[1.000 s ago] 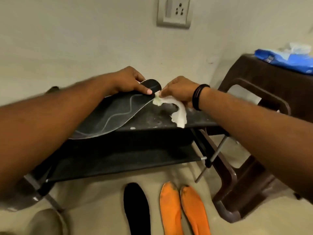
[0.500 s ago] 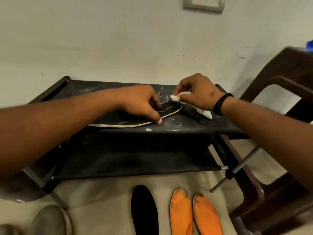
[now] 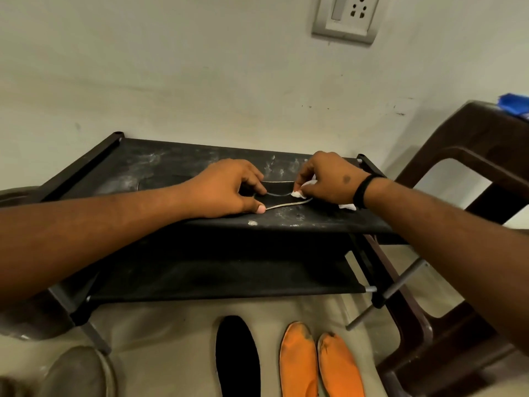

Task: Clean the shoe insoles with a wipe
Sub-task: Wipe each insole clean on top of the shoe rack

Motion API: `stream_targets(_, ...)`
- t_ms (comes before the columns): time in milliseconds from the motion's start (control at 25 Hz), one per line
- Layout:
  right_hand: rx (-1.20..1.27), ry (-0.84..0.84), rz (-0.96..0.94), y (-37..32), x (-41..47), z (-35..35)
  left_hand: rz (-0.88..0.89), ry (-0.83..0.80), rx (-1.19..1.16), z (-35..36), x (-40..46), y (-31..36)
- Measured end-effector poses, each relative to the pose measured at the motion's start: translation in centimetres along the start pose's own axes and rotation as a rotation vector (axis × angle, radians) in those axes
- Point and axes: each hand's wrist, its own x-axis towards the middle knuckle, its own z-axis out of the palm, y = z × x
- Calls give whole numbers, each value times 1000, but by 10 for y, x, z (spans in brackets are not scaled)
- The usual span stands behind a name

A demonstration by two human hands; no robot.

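Most of the black insole (image 3: 282,194) on the rack's top shelf (image 3: 171,167) lies hidden under the left hand (image 3: 229,190). The wipe (image 3: 297,193) is largely buried in the right hand's (image 3: 329,181) grip. Below the rack, both orange insoles (image 3: 297,365) and another black insole (image 3: 237,359) are cut off by the bottom edge.

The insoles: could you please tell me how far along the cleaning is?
None looks finished. In hand: the left hand pins the black insole on the rack while the right hand rubs it with the wipe. Left: the black floor insole and two orange insoles, still smudged at the toes.
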Motion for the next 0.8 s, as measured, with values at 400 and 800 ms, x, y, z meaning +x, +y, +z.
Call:
stream_targets(400,-71,2,16,-12,10,3,-18,28,-62,2,-1,-1)
stream_targets(800,-219,35,130,-18,16,-1,-27,16,-73,2,-2,0)
